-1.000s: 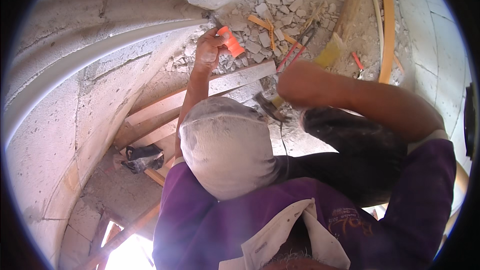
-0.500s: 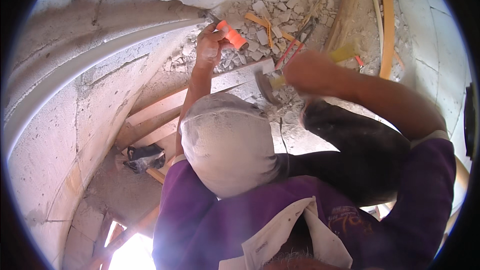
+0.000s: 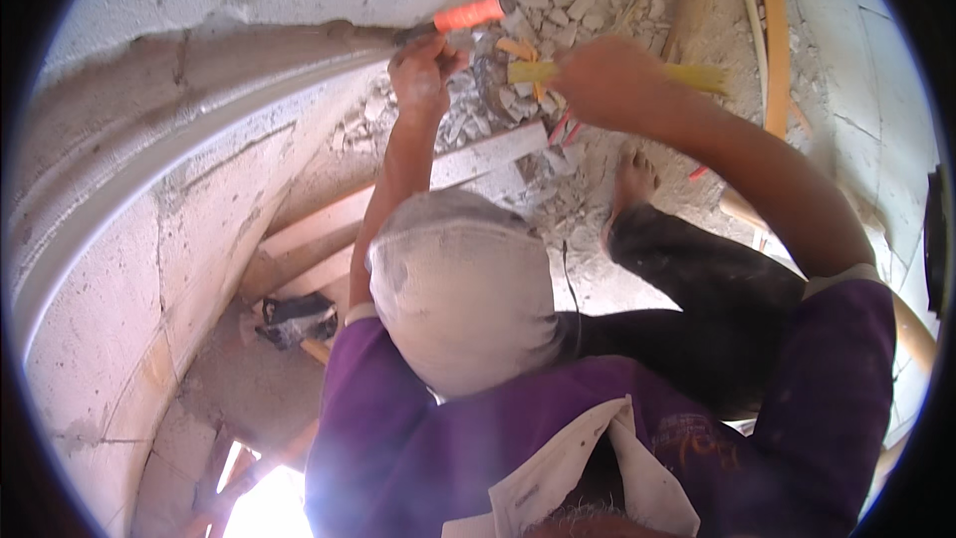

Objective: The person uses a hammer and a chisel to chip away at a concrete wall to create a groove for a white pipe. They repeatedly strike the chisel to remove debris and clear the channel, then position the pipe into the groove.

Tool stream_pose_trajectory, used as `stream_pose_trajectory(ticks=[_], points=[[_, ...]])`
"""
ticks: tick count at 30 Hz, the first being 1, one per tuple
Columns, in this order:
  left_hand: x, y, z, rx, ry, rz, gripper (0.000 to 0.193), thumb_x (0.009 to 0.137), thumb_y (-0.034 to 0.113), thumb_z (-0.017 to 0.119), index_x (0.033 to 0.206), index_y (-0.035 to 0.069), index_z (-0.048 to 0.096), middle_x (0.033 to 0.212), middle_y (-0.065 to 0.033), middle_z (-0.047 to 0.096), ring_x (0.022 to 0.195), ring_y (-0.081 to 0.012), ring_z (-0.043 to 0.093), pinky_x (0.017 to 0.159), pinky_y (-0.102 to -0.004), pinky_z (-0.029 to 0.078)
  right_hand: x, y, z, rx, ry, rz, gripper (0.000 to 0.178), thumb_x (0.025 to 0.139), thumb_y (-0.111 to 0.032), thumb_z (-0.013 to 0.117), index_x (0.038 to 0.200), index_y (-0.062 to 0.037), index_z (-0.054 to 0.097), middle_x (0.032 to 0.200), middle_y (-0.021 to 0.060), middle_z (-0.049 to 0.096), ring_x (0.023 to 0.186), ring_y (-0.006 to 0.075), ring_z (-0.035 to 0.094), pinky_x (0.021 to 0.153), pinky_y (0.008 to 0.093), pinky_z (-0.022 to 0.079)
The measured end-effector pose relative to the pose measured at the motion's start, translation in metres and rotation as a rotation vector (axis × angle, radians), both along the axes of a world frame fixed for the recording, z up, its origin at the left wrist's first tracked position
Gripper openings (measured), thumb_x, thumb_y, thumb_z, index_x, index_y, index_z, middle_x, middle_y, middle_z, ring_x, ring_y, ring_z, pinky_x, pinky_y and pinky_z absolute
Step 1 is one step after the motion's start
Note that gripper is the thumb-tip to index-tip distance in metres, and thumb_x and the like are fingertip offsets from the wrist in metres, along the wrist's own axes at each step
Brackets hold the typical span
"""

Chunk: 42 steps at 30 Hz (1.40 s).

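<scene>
My left hand (image 3: 420, 78) is closed at the dark shank of a chisel with an orange grip (image 3: 470, 14). The grip slants up and to the right. Its working end lies at the broken groove in the wall (image 3: 329, 37), above a curved white pipe (image 3: 214, 125); the tip itself is hard to make out. My right hand (image 3: 609, 80) is wrapped round the yellow handle of a hammer (image 3: 533, 72). The dark, blurred hammer head sits just right of my left hand, below the orange grip and apart from it.
Broken rubble (image 3: 573, 0) covers the floor beyond my hands, with red-handled pliers (image 3: 564, 128) partly hidden there. A pale beam (image 3: 488, 151) lies nearer me. An orange strip (image 3: 775, 50) lies along the right wall. My bare foot (image 3: 634, 179) rests on the dusty floor.
The chisel's grip has swung from pointing down-right to up-right, and my left fingers have shifted to its shank. My right hand has raised the hammer up and left, toward the chisel.
</scene>
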State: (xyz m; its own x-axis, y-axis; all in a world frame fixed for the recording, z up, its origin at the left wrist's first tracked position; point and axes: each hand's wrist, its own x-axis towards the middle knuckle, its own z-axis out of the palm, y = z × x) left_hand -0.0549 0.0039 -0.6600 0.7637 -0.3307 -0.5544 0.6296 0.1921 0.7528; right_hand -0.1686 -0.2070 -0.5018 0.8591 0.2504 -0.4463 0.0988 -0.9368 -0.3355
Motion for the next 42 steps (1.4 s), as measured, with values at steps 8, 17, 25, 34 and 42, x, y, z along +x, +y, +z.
stream_pose_trajectory(ticks=[8,17,25,34,42], points=[[-0.007,-0.015,0.002,0.003,0.238,-0.075,0.048,0.093,0.032,0.065,0.120,-0.006,0.054,0.094,-0.0166,0.065,0.070,-0.0327,0.068,0.060,-0.0393,0.059,-0.071,-0.036,0.012,-0.012,0.312,-0.025,0.027,0.084,-0.027,0.064,0.081,-0.0014,0.071,0.076,0.0197,0.068,0.075,0.0377,0.068,0.070,0.0481,0.053],[0.012,-0.039,-0.015,0.096,0.246,-0.034,0.035,0.097,0.032,0.058,0.101,-0.003,0.061,0.076,-0.0117,0.063,0.057,-0.0266,0.065,0.050,-0.0365,0.059,-0.097,-0.059,-0.008,-0.195,0.370,-0.001,0.028,0.085,-0.028,0.065,0.080,-0.0012,0.071,0.078,0.0205,0.068,0.078,0.0367,0.069,0.073,0.0473,0.053],[-0.075,0.058,0.003,0.193,-0.123,-0.655,0.030,0.093,0.027,0.056,0.094,-0.002,0.064,0.083,-0.0127,0.066,0.065,-0.0201,0.064,0.060,-0.0335,0.054,-0.061,-0.133,-0.025,-0.426,-0.201,-0.146,0.014,0.083,-0.018,0.064,0.078,-0.0053,0.069,0.080,0.0148,0.067,0.080,0.0306,0.067,0.076,0.0482,0.051],[-0.048,0.104,0.042,1.083,-0.279,-0.565,0.055,0.085,0.031,0.076,0.129,0.002,0.059,0.068,-0.0086,0.065,0.059,-0.0181,0.065,0.055,-0.0339,0.052,-0.020,-0.046,-0.020,-0.034,0.060,0.070,0.018,0.086,-0.021,0.062,0.092,-0.0057,0.067,0.091,0.0130,0.065,0.093,0.0291,0.064,0.082,0.0454,0.048],[-0.019,0.067,0.026,0.652,-0.176,-0.401,0.074,0.087,0.021,0.074,0.146,-0.004,0.036,0.068,-0.0051,0.065,0.050,-0.0106,0.060,0.043,-0.0255,0.046,-0.115,-0.098,0.117,-0.024,0.340,-0.324,0.030,0.085,-0.024,0.069,0.107,-0.0030,0.067,0.093,0.0157,0.064,0.091,0.0372,0.061,0.083,0.0461,0.047]])
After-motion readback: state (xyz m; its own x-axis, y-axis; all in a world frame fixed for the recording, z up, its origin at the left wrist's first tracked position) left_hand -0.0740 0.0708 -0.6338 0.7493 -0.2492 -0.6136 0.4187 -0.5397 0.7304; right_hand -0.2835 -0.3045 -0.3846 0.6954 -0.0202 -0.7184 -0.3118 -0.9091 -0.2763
